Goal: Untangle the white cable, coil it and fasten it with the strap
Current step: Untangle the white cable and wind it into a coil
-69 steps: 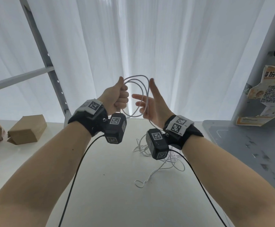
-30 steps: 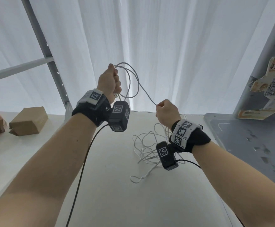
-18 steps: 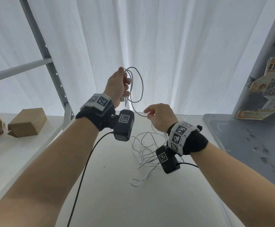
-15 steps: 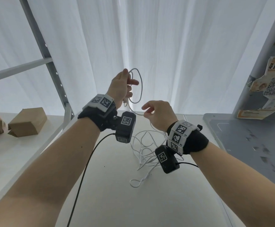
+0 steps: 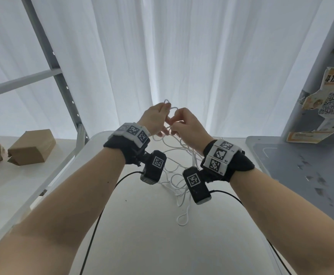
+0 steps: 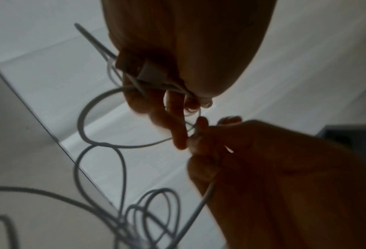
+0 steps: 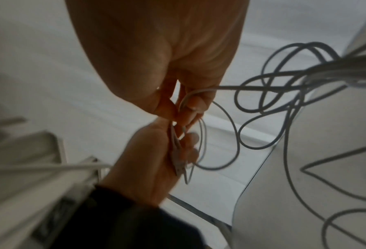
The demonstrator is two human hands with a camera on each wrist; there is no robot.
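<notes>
In the head view my two hands meet in the air above the white table (image 5: 142, 235). My left hand (image 5: 163, 116) grips a small bunch of loops of the white cable (image 5: 180, 175), along with its plug end (image 6: 150, 72). Touching its fingers, my right hand (image 5: 175, 126) pinches a strand (image 7: 188, 104) of the same cable. From both hands the cable hangs in tangled loops to the table, and one loop (image 5: 183, 217) reaches toward me. I see no strap.
Two cardboard boxes (image 5: 32, 147) lie on the surface to the left, behind a grey metal rack post (image 5: 62, 82). A grey worktop (image 5: 301, 165) and a pillar with a QR poster (image 5: 329, 104) stand at the right. White curtains hang behind.
My right hand has come up and left to touch my left hand, which has dropped lower. The wide loop held earlier is now a tight bunch between them.
</notes>
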